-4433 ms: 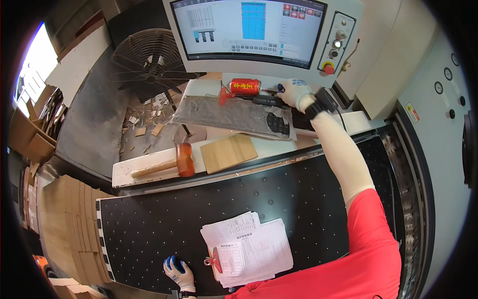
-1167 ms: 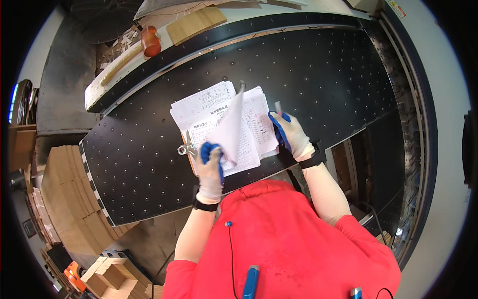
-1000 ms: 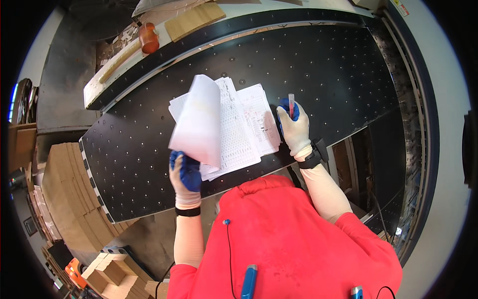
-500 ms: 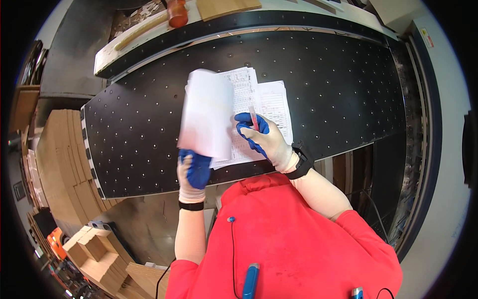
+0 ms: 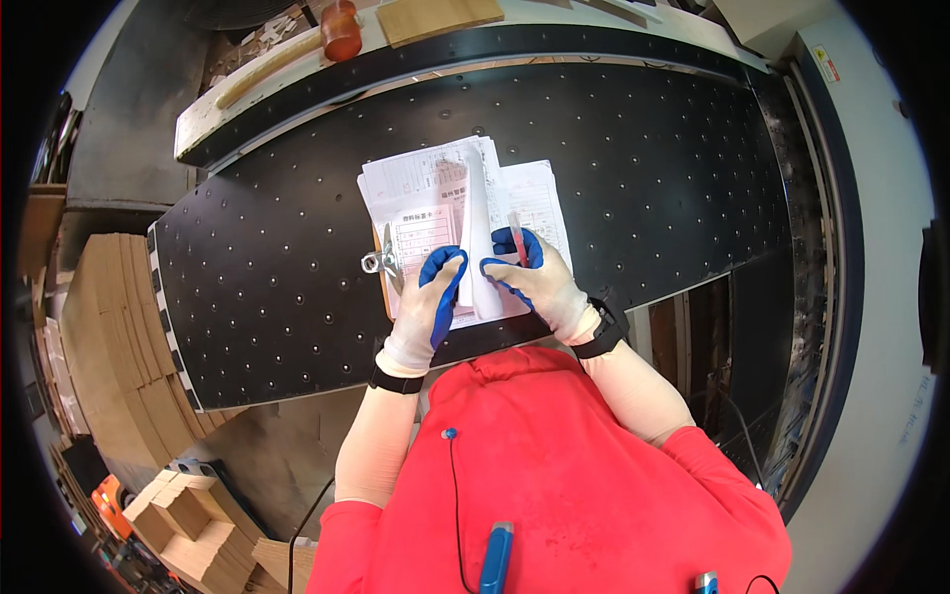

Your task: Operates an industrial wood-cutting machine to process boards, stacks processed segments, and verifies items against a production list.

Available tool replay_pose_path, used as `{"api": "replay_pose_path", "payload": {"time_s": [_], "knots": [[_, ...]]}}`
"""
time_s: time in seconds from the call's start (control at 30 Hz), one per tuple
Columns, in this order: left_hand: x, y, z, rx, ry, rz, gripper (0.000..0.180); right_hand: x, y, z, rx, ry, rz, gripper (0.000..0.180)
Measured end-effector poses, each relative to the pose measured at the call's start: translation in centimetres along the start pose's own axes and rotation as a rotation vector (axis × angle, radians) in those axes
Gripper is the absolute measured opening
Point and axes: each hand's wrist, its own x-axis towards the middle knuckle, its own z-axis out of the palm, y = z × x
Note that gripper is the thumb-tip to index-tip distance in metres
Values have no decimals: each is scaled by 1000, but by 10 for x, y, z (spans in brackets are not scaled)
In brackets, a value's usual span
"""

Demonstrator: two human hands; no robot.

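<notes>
A clipboard with a silver clip (image 5: pixel 381 261) lies on the black table, bearing printed forms (image 5: pixel 421 238). A white sheet (image 5: pixel 478 223) stands up edgewise, curled, in the middle of the stack. My left hand (image 5: pixel 427 302), in a white glove with blue fingertips, pinches at the lower left edge of this sheet. My right hand (image 5: pixel 542 282), gloved alike, is closed around a clear pen with red in it (image 5: pixel 518 238). Its thumb and fingertip are up against the right side of the raised sheet. More printed papers (image 5: pixel 539 193) lie to the right.
The black table (image 5: pixel 653 178) is dotted with small studs. Along its far side runs a ledge with an orange-brown mallet (image 5: pixel 340 35) and a wooden board (image 5: pixel 435 18). Stacked brown boards (image 5: pixel 119 337) stand at the left, wooden blocks (image 5: pixel 193 520) at lower left.
The sheet that lay over the left of the stack now stands upright in the middle, uncovering the clip and forms. My left hand has moved right and up, close to my right hand.
</notes>
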Motion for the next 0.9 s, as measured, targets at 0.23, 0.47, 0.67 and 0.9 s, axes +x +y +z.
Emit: {"api": "replay_pose_path", "payload": {"time_s": [0.23, 0.47, 0.67, 0.9], "knots": [[9, -25, -24, 40, 257, 298, 24, -2, 9, -29, 182, 122, -42, 35], [-29, -37, -163, -155, 516, 12, 25, 3, 10, -119, 55, 541, -43, 30], [-63, -79, -239, 365, 797, 25, 28, 9, -1, -131, -43, 447, -53, 28], [-58, -109, -231, 1096, 885, 268, 34, 27, 9, -122, -440, 374, -106, 22]]}}
